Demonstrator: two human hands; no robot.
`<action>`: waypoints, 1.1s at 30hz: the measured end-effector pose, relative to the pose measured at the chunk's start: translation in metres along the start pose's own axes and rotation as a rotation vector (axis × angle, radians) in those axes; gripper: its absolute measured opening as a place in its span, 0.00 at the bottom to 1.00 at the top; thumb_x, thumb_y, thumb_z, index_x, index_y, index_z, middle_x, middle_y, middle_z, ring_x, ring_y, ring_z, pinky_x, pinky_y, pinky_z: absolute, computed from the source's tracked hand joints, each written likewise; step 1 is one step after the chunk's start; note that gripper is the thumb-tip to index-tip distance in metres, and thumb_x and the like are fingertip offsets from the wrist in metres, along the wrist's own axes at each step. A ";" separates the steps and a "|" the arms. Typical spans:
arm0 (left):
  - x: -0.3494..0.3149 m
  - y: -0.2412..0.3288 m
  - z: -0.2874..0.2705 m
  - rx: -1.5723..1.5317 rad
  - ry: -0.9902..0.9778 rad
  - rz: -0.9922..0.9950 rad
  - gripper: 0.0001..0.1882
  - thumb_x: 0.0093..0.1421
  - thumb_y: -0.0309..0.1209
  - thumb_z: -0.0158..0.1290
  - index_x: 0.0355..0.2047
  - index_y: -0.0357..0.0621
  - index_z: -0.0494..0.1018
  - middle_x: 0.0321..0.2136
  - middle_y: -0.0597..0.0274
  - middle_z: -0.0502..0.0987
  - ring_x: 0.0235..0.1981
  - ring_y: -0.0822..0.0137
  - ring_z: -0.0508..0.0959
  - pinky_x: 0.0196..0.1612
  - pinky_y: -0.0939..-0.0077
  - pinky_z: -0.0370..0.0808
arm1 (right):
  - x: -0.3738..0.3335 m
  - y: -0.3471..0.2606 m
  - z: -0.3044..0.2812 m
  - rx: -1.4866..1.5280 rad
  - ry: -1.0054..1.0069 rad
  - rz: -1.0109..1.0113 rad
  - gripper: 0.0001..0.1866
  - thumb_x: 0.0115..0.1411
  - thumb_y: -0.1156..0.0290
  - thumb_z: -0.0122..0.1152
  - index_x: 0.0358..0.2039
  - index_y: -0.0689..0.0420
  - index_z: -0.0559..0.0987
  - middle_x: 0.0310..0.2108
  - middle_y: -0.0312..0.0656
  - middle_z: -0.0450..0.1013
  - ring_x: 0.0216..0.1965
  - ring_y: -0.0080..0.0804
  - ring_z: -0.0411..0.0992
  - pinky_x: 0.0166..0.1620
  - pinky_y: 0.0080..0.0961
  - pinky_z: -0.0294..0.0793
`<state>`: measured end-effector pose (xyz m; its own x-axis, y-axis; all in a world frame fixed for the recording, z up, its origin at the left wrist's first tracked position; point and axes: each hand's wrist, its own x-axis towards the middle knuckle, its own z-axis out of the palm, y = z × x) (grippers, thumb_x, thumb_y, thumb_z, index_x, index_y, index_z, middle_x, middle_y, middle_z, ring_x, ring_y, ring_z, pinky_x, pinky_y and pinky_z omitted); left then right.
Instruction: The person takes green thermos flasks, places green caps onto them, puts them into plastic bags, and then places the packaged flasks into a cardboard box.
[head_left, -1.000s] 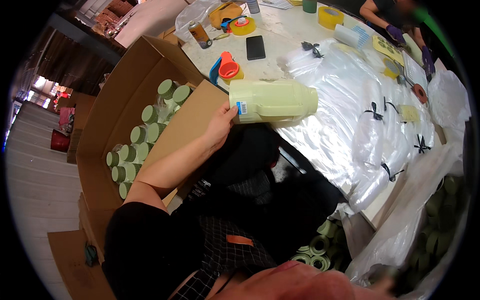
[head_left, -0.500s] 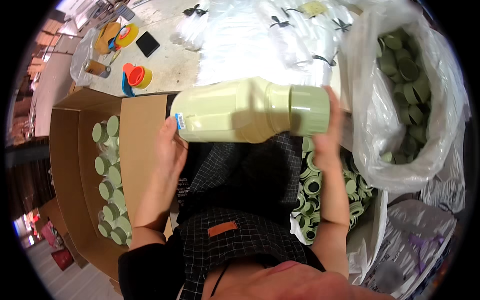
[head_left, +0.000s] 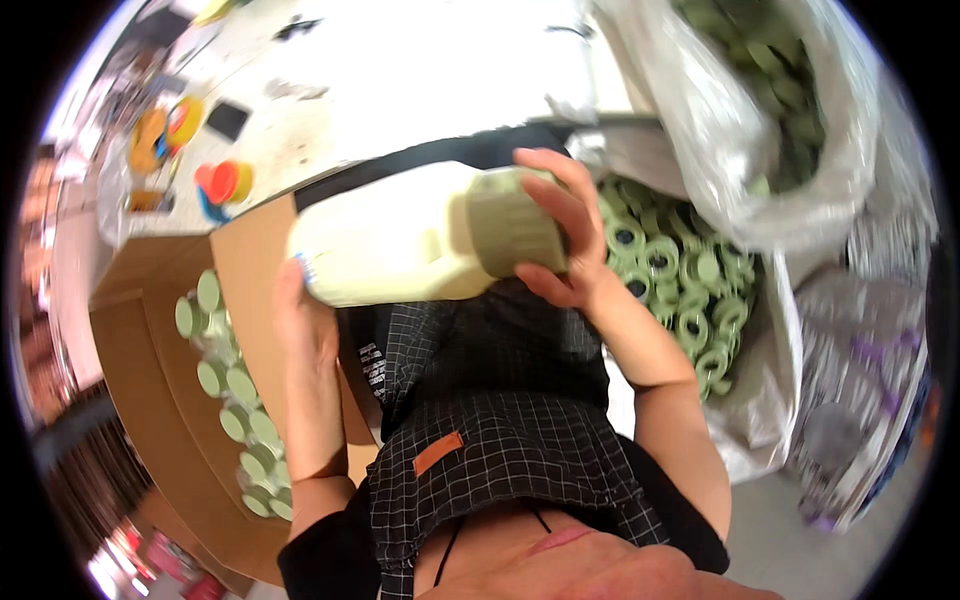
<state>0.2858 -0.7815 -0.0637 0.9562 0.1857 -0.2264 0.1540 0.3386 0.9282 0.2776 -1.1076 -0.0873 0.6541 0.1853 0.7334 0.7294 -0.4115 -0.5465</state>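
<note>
A pale green thermos flask (head_left: 385, 235) lies sideways in the air in front of my apron, a darker green cup-shaped cap (head_left: 518, 225) on its right end. My left hand (head_left: 308, 318) supports the base, where a small blue and white label shows. Around the cap curl the fingers of my right hand (head_left: 572, 228). To the left, an open cardboard box (head_left: 150, 350) holds rows of upright flasks with green caps. At my right, a white sack (head_left: 765, 400) contains many light green ring-shaped parts (head_left: 690, 325).
Behind the flask stands a worktable (head_left: 290, 135) with white plastic bags on it. On its left lie a dark phone (head_left: 228, 120) and a tape roll with red and yellow parts (head_left: 230, 181). A clear plastic bag (head_left: 690, 130) of green caps rises at the far right.
The flask has moved left and tilted slightly, its capped end nearer me. My right hand has gone from the cap's end to a grip around it. The whole view has turned.
</note>
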 end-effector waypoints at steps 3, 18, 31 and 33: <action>-0.013 0.011 0.007 0.286 -0.127 0.667 0.17 0.68 0.30 0.46 0.52 0.30 0.70 0.49 0.48 0.76 0.50 0.60 0.77 0.55 0.61 0.74 | -0.027 -0.018 0.031 0.993 0.346 1.114 0.29 0.64 0.56 0.57 0.60 0.60 0.66 0.57 0.48 0.64 0.57 0.38 0.64 0.59 0.36 0.63; 0.045 0.014 0.135 0.847 -1.309 0.551 0.24 0.48 0.50 0.65 0.23 0.43 0.69 0.38 0.55 0.73 0.52 0.53 0.67 0.63 0.46 0.60 | -0.134 0.009 -0.030 0.799 0.330 1.264 0.14 0.65 0.69 0.56 0.49 0.60 0.73 0.40 0.40 0.77 0.38 0.27 0.76 0.39 0.25 0.79; -0.039 -0.048 0.065 1.005 -0.373 -0.052 0.41 0.62 0.54 0.53 0.60 0.28 0.60 0.52 0.48 0.71 0.48 0.61 0.75 0.54 0.65 0.70 | -0.417 0.241 -0.006 -0.896 -0.671 1.628 0.19 0.65 0.69 0.44 0.56 0.56 0.67 0.53 0.44 0.67 0.56 0.43 0.67 0.54 0.44 0.69; -0.030 -0.040 0.061 0.910 -0.295 -0.228 0.36 0.64 0.49 0.52 0.60 0.30 0.60 0.53 0.48 0.72 0.50 0.59 0.75 0.56 0.63 0.70 | -0.438 0.261 -0.003 -0.999 -0.684 1.585 0.18 0.67 0.66 0.42 0.55 0.51 0.68 0.49 0.43 0.70 0.52 0.41 0.70 0.51 0.42 0.71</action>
<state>0.2661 -0.8572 -0.0759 0.8845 -0.0760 -0.4603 0.3569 -0.5251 0.7726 0.1812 -1.2988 -0.5498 0.6177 -0.6308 -0.4695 -0.6626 -0.7391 0.1212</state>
